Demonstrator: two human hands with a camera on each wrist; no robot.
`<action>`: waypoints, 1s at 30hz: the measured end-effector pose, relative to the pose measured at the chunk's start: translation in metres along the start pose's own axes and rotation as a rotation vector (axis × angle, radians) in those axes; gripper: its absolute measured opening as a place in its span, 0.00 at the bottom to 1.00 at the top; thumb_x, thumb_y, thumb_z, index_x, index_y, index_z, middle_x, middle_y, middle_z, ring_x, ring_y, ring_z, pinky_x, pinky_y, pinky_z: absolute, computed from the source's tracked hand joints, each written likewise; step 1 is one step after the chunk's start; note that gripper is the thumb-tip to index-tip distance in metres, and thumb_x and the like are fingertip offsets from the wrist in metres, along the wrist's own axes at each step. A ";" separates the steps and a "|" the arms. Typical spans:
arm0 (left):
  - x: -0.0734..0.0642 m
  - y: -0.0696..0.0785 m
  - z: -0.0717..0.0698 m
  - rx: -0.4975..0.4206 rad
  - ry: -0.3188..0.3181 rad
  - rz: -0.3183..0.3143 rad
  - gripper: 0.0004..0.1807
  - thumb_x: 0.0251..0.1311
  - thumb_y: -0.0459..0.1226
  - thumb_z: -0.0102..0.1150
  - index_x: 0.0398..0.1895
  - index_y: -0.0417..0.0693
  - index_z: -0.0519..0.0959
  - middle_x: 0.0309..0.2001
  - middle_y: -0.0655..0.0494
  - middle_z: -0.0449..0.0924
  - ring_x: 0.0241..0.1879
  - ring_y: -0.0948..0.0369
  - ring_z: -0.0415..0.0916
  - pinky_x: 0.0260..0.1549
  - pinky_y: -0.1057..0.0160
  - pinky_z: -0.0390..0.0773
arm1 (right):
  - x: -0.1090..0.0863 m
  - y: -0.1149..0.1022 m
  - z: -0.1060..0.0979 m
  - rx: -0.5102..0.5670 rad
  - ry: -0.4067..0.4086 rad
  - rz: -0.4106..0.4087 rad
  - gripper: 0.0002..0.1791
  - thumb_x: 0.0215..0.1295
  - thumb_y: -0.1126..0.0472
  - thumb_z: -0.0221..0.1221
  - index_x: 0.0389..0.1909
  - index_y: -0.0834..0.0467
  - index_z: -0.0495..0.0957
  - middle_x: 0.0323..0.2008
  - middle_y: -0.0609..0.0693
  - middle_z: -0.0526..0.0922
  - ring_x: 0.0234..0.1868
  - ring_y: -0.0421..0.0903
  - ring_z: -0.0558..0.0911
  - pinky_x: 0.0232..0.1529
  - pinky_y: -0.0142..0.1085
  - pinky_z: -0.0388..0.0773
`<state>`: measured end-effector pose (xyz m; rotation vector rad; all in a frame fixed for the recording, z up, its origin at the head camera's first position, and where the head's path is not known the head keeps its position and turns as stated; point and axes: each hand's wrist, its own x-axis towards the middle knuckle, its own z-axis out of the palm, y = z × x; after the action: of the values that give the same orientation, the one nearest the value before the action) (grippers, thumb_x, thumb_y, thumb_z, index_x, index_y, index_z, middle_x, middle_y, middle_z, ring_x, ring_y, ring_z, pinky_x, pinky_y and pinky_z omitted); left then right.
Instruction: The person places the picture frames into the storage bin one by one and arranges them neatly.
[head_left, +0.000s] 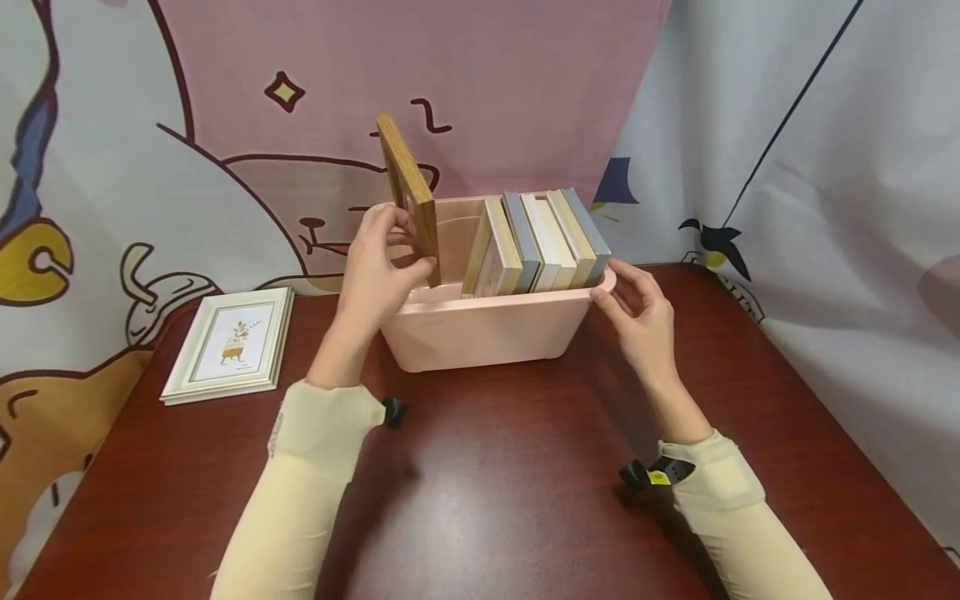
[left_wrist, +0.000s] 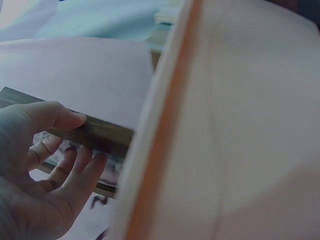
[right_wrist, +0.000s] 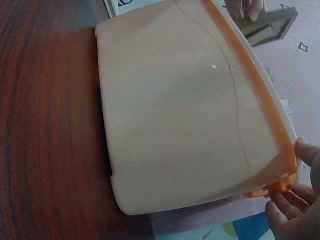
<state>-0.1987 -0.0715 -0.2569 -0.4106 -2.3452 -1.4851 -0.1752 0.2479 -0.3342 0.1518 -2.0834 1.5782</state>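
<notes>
My left hand (head_left: 375, 265) pinches a brown wooden picture frame (head_left: 409, 177) by its near edge, thumb on the right side and fingers on the left. The picture frame stands tilted at the left end of a pale pink plastic bin (head_left: 487, 335), its top well above the rim. In the left wrist view, thumb and fingers lie on either side of the wooden frame (left_wrist: 107, 136). My right hand (head_left: 639, 315) grips the bin's front right rim corner, also visible in the right wrist view. Several picture frames, wood-toned, grey-blue (head_left: 522, 237) and white (head_left: 542, 237), lean upright in the bin's right half.
A cream-white picture frame (head_left: 281, 333) with a plant print lies face up on the dark red wooden table (head_left: 495, 492), left of the bin. Behind and beside the table hang printed cloths (head_left: 525, 92).
</notes>
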 end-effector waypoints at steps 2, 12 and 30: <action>0.004 -0.002 0.010 0.012 -0.048 -0.017 0.16 0.52 0.26 0.65 0.43 0.35 0.72 0.55 0.42 0.72 0.53 0.48 0.81 0.52 0.57 0.84 | 0.000 -0.001 0.001 0.004 -0.002 0.005 0.26 0.64 0.67 0.65 0.63 0.62 0.76 0.56 0.52 0.78 0.60 0.42 0.81 0.60 0.30 0.77; 0.024 -0.010 0.046 0.225 -0.402 -0.067 0.17 0.54 0.29 0.68 0.45 0.43 0.72 0.44 0.46 0.81 0.47 0.52 0.81 0.52 0.55 0.79 | -0.001 -0.004 0.004 0.016 -0.009 0.007 0.26 0.64 0.68 0.65 0.63 0.62 0.76 0.56 0.51 0.78 0.62 0.47 0.80 0.59 0.27 0.77; 0.029 -0.016 0.047 -0.204 -0.518 -0.323 0.14 0.72 0.30 0.50 0.56 0.31 0.73 0.63 0.41 0.74 0.54 0.48 0.79 0.59 0.52 0.80 | -0.001 -0.002 0.001 0.014 0.007 0.011 0.25 0.64 0.68 0.64 0.63 0.62 0.76 0.54 0.45 0.78 0.62 0.44 0.80 0.57 0.22 0.76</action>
<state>-0.2371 -0.0337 -0.2758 -0.5412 -2.7643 -1.9742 -0.1741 0.2457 -0.3328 0.1405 -2.0712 1.5981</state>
